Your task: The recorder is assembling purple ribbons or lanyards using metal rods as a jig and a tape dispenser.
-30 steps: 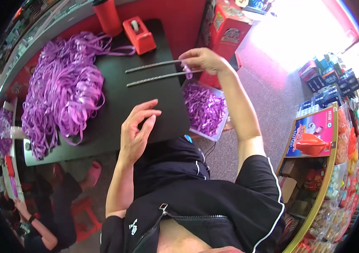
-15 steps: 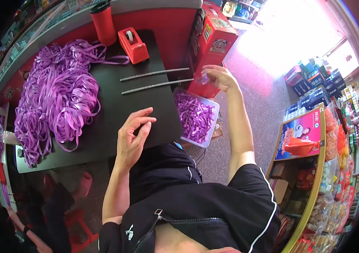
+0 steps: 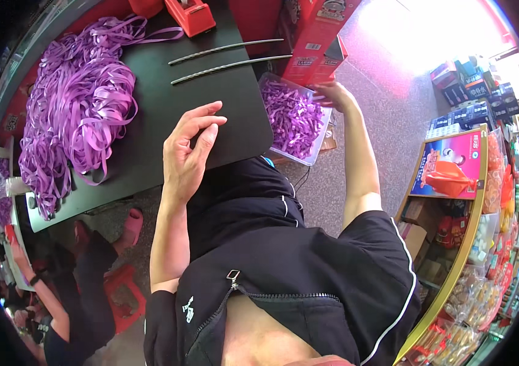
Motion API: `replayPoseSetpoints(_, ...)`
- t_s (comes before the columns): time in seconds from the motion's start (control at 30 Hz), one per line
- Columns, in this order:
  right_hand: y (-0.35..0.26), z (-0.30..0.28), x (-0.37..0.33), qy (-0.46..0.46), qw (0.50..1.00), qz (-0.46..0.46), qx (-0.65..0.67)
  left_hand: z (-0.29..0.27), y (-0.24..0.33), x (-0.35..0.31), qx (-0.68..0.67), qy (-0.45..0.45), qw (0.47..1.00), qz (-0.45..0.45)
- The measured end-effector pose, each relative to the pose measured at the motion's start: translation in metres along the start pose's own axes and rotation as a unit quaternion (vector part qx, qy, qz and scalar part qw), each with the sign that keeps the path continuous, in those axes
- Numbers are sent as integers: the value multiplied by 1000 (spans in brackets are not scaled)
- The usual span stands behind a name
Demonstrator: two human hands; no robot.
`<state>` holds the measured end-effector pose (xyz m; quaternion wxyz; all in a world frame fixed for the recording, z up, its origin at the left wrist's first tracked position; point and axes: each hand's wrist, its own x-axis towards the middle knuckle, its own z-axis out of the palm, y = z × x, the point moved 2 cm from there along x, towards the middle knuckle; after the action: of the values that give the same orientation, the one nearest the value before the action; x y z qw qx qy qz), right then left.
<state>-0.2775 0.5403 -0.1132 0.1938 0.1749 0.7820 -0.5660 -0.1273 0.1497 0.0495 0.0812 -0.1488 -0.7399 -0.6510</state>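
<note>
My left hand (image 3: 189,146) hovers over the near right part of the dark table (image 3: 149,131), its fingers bent and apart from the thumb, with nothing held. At the far right edge of a clear plastic bin (image 3: 323,138) is my right hand (image 3: 336,96). Its fingers are stretched toward the bin and I see nothing in them. Short purple ribbon pieces (image 3: 290,116) fill the bin. Two thin twisted metal rods (image 3: 226,50) lie side by side on the table beyond my left hand, their ends sticking out past its right edge. A large tangled heap of purple ribbon (image 3: 82,116) covers the table's left side.
A red tape dispenser (image 3: 190,16) stands at the table's far edge. Red cartons (image 3: 317,36) rise behind the bin. A shelf unit with packaged goods (image 3: 448,165) stands at the right. Lower left, another person's arm (image 3: 49,299) reaches to a side surface near a red stool (image 3: 124,299).
My right hand has come down to the bin's edge, and the purple piece at its fingers no longer shows. My left hand keeps its pose. The whole view has shifted. The other person's arm has moved.
</note>
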Motion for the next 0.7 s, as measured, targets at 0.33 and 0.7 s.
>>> replayPoseSetpoints(0.33, -111, 9, -67, 186, 921, -301, -165, -8, 5, -2, 8, -15, 1000, 15)
replayPoseSetpoints(0.7, -269, 197, -156, -183, 870, -452, -78, -53, 156, -47, -68, 30, 900, 429)
